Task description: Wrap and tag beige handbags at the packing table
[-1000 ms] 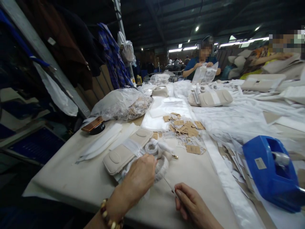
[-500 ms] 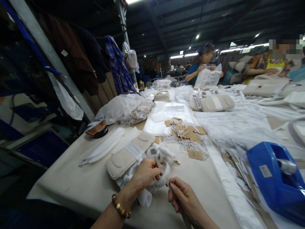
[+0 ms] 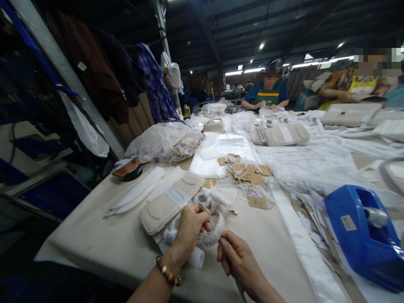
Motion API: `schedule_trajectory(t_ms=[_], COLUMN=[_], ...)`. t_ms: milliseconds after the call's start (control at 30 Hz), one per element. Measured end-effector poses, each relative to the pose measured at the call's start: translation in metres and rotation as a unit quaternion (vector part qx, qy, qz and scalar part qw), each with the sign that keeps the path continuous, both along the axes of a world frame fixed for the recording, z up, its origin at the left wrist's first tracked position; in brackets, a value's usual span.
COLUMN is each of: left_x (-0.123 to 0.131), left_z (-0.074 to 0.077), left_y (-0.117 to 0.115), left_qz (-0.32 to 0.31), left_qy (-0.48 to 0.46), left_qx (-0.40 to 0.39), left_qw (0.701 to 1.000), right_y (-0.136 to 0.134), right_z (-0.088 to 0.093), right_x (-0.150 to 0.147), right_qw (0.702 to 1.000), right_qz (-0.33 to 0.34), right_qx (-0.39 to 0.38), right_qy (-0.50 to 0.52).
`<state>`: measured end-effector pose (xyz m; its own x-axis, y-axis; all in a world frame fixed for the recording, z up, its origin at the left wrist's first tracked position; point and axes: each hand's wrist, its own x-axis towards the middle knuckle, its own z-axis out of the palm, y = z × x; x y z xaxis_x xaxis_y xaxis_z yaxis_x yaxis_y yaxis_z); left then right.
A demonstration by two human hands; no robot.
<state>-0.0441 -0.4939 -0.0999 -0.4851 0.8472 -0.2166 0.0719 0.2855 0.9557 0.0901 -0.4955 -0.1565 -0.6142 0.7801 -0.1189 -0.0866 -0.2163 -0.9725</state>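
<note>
A beige handbag [image 3: 172,204] with a clear band round its middle lies on the table, and its white-wrapped strap [image 3: 216,229] curls beside it. My left hand [image 3: 191,225], with a bead bracelet at the wrist, is closed at this coil, pinching a narrow beige strap [image 3: 204,208]. To the right of the coil, my right hand [image 3: 236,254] is closed on a thin greyish strap that trails down under the palm. Whether both hands hold the same strap I cannot tell. A small gold-coloured clasp [image 3: 234,212] sits just beyond the coil.
Brown paper tags [image 3: 252,174] with strings lie beyond my hands. A blue tape dispenser [image 3: 356,235] stands on the right. At left are white sleeves [image 3: 137,191] and a phone [image 3: 126,168] on a black roll. Two co-workers [image 3: 268,94] sit across the table among more wrapped bags [image 3: 284,134].
Both my hands have shifted very slightly, keeping their grips. Across the table, one co-worker has lowered a clear plastic bag; the other's hands have moved to a beige piece.
</note>
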Motion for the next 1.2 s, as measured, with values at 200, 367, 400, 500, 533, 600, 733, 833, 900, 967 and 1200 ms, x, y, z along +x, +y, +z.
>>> schedule_trajectory(t_ms=[200, 367, 400, 500, 533, 600, 733, 833, 900, 967, 1200], left_x=[0.004, 0.002, 0.002, 0.0, 0.0, 0.001, 0.003, 0.001, -0.002, -0.005, -0.001], left_z=[-0.006, -0.002, 0.0, 0.008, 0.011, 0.015, 0.023, 0.03, 0.035, 0.039, 0.033], left_y=[0.005, 0.005, 0.005, 0.003, 0.003, 0.001, -0.006, -0.014, -0.02, -0.024, -0.038], left_qz=[0.051, 0.052, 0.051, 0.058, 0.062, 0.071, 0.077, 0.053, 0.026, -0.006, -0.067], left_qy=[-0.022, -0.109, -0.134, -0.194, -0.206, -0.225, -0.253, -0.289, -0.312, -0.332, -0.365], left_qx=[0.055, 0.069, 0.071, 0.082, 0.087, 0.096, 0.112, 0.1, 0.082, 0.072, 0.112], left_qw=[0.997, 0.99, 0.987, 0.976, 0.973, 0.967, 0.958, 0.951, 0.946, 0.941, 0.922], right_y=[0.001, 0.001, 0.002, 0.003, 0.004, 0.004, 0.006, 0.006, 0.006, 0.006, 0.001], right_z=[0.001, 0.0, 0.001, 0.003, 0.004, 0.006, 0.006, 0.005, 0.006, 0.007, 0.008], right_x=[0.0, 0.003, 0.004, 0.007, 0.008, 0.01, 0.013, 0.019, 0.026, 0.035, 0.05], right_qw=[1.0, 1.0, 1.0, 1.0, 1.0, 0.999, 0.998, 0.997, 0.994, 0.992, 0.992], right_qz=[-0.002, -0.005, -0.004, 0.009, 0.019, 0.039, 0.054, 0.078, 0.108, 0.116, 0.076], right_qx=[0.028, 0.003, -0.004, -0.02, -0.023, -0.03, -0.03, -0.026, -0.014, 0.03, -0.088], right_qy=[-0.007, -0.011, -0.011, -0.001, 0.005, 0.016, 0.007, -0.002, -0.012, -0.026, 0.048])
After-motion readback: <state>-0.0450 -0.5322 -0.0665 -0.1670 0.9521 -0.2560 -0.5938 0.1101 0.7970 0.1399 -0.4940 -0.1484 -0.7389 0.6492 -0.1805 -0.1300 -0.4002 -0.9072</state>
